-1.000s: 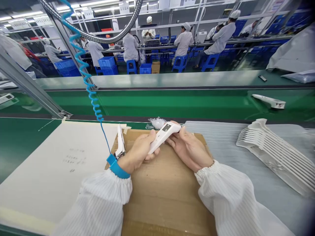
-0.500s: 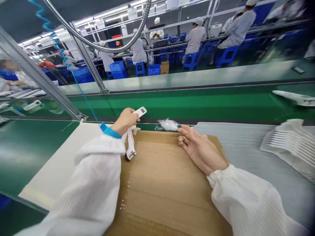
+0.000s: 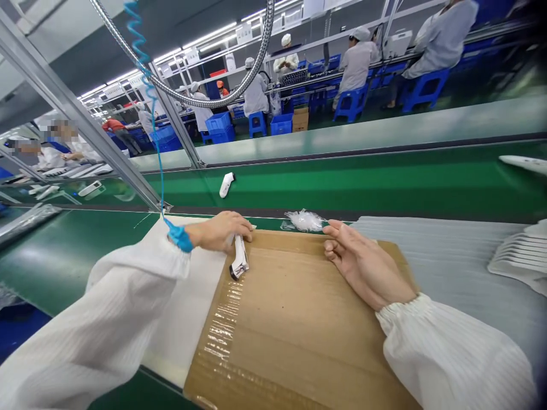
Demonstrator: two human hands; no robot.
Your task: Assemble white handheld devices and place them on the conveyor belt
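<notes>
My left hand (image 3: pixel 224 229), with a blue band at the wrist, is at the far left edge of a cardboard sheet (image 3: pixel 290 319). Its bent fingers close over the upper end of a white handheld device (image 3: pixel 240 261) with a black tip, and that end is hidden. A similar white device (image 3: pixel 227 185) lies on the green belt, apart from the hand. My right hand (image 3: pixel 363 262) hovers over the cardboard's right side, index and middle fingers stretched, the others curled, holding nothing visible. Its fingertips are beside crumpled clear plastic (image 3: pixel 304 220).
White foam sheeting (image 3: pixel 444 267) lies at right under a stack of white ribbed pieces (image 3: pixel 519 256). Beyond is the green belt (image 3: pixel 342 182). A metal post (image 3: pixel 81 108) and coiled blue cord (image 3: pixel 135 34) stand at left. Co-workers sit at a far line.
My left hand has let go of the white device it held, which now lies on the belt, and has come back over the other device. The right hand keeps its pose. The view has shifted.
</notes>
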